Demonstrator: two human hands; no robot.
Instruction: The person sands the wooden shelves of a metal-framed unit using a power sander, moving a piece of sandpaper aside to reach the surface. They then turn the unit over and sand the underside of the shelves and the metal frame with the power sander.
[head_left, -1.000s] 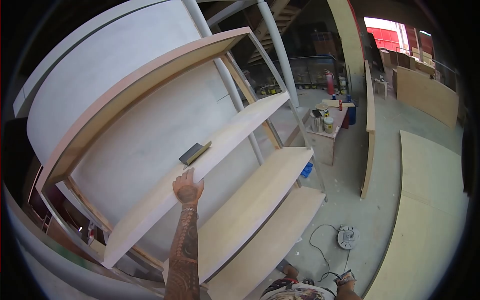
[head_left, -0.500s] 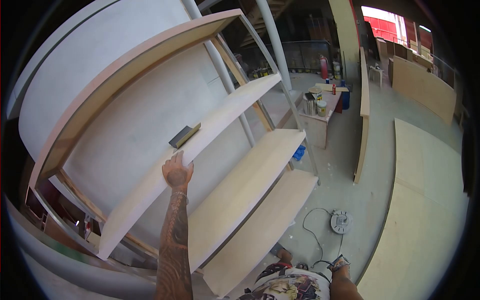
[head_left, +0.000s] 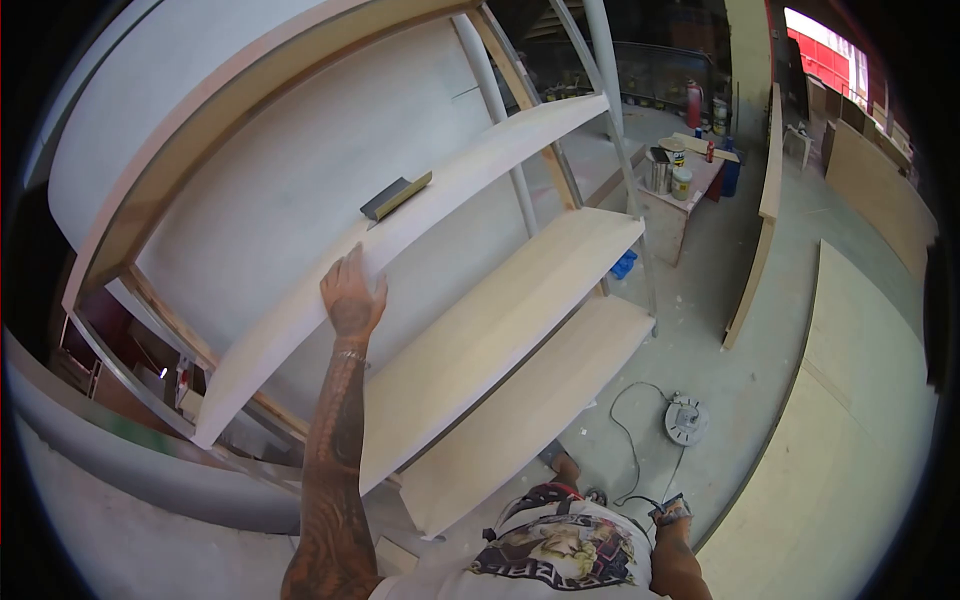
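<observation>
My left hand (head_left: 352, 295) is raised and lies flat against the front edge of the upper curved shelf (head_left: 480, 165), fingers up and holding nothing. A dark sanding block (head_left: 396, 196) lies on that shelf just above and right of the fingers, apart from them. The shelf belongs to a large curved wooden unit with a middle shelf (head_left: 500, 320) and a lower shelf (head_left: 540, 410). My right hand (head_left: 672, 512) hangs low at the bottom right, closed on a small corded tool whose shape is unclear.
A round cable reel (head_left: 687, 421) lies on the concrete floor with its cord trailing toward my right hand. A small table (head_left: 672, 225) with cans (head_left: 682, 183) stands beyond the unit. A curved board (head_left: 765, 200) stands upright; large plywood sheets (head_left: 850, 430) lie at right.
My view has tilted and dropped, so the shelves sit higher in frame. My left hand has slid slightly left along the shelf edge, away from the sanding block. The right hand stays low.
</observation>
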